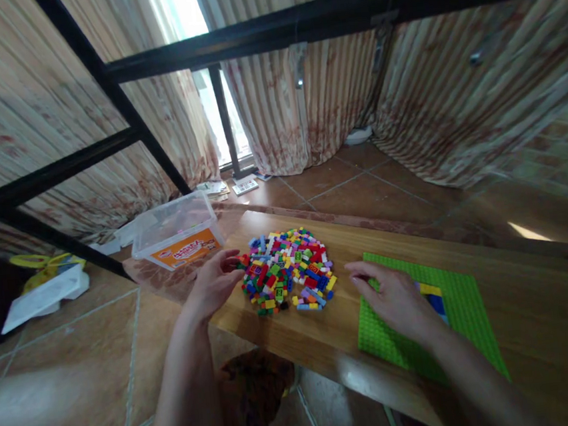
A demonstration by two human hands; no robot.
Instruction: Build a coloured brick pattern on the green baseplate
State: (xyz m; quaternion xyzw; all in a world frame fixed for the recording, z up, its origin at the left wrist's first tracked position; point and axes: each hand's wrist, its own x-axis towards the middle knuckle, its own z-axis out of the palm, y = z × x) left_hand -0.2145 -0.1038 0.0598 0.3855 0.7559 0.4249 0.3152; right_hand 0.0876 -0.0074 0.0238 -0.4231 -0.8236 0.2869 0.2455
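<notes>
A heap of small coloured toy bricks (289, 269) lies on a wooden bench. My left hand (215, 283) is at the heap's left edge, thumb and fingers apart, beside red-orange bricks (243, 260); I see nothing held in it. Over the left part of a green studded baseplate (459, 290) hovers my right hand (389, 293). Its fingers are loosely bent with the thumb a little apart, and no brick shows between them. Yellow and blue bricks (436, 302) sit on the baseplate, partly hidden behind my right hand and wrist.
A clear plastic tub (177, 226) with an orange label stands left of the wooden bench (337, 345). Black metal bars (247, 39) cross in front of striped curtains. A white tray-like object (46, 299) rests on the tiled floor at left.
</notes>
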